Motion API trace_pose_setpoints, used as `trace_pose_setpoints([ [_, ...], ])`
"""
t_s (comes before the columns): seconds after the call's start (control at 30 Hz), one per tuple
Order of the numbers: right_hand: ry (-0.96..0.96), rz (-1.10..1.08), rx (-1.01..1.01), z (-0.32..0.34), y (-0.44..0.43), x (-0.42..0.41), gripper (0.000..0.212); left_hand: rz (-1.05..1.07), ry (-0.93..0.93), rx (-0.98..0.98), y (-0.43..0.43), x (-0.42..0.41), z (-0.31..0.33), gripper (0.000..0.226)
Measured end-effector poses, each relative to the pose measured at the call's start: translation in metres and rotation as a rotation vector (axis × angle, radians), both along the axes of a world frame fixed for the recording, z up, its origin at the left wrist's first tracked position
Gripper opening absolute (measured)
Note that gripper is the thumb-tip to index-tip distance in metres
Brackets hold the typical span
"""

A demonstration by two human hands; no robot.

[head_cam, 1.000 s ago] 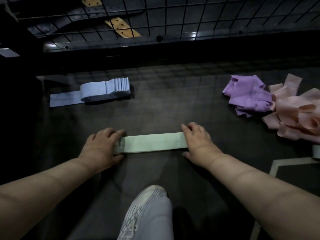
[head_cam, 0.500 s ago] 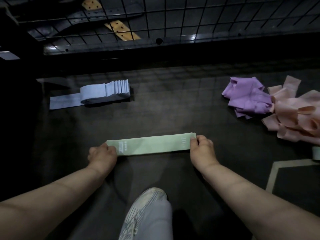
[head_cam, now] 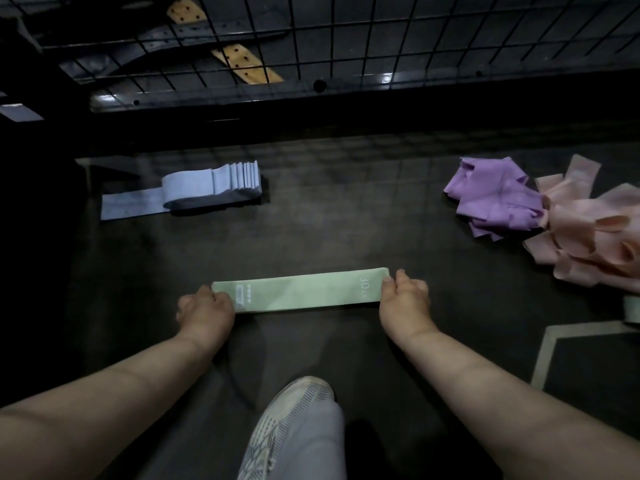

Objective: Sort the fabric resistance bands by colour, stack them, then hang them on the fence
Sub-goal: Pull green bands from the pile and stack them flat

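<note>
A pale green band [head_cam: 304, 289] lies flat and stretched out on the dark floor in front of me. My left hand [head_cam: 204, 311] pinches its left end with curled fingers. Its right end, printed with "30", is pinched by my right hand [head_cam: 403, 294]. A neat stack of light blue bands [head_cam: 211, 183] rests at the far left. At the right lie loose heaps of purple bands [head_cam: 495, 199] and pink bands [head_cam: 588, 233]. The black wire fence [head_cam: 346, 32] runs across the top.
My shoe and trouser leg [head_cam: 294, 431] fill the bottom middle. Another pale green band end [head_cam: 632, 308] peeks in at the right edge. A pale painted line [head_cam: 547, 351] marks the floor at the lower right. Wooden boards [head_cam: 242, 64] lie behind the fence.
Both hands slid outward from pressing on the green band to pinching its two ends. The band now shows at full length and sits a little farther from me.
</note>
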State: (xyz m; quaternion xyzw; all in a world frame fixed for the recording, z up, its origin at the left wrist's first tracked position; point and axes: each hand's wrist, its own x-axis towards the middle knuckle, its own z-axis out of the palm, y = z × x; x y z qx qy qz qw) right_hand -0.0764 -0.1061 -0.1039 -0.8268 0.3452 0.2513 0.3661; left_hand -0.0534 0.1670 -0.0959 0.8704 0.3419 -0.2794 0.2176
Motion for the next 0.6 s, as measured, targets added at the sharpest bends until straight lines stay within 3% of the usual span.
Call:
trace_pose_setpoints([
  [0.3,0.006,0.068,0.016,-0.002,0.003,-0.002,0.051,-0.008,-0.003,0.007,0.002,0.002,-0.001,0.043],
  [0.43,-0.061,0.284,-0.148,0.007,-0.001,-0.005,0.072,-0.101,-0.012,0.089,0.001,0.001,0.003,0.053],
  [0.53,-0.296,0.719,-0.322,0.011,-0.012,-0.005,0.088,-0.72,-0.234,0.207,0.011,-0.004,0.007,0.091],
  [0.6,-0.279,0.968,-0.349,0.013,-0.019,0.003,0.093,-1.081,-0.288,0.234,0.023,-0.002,0.001,0.103],
])
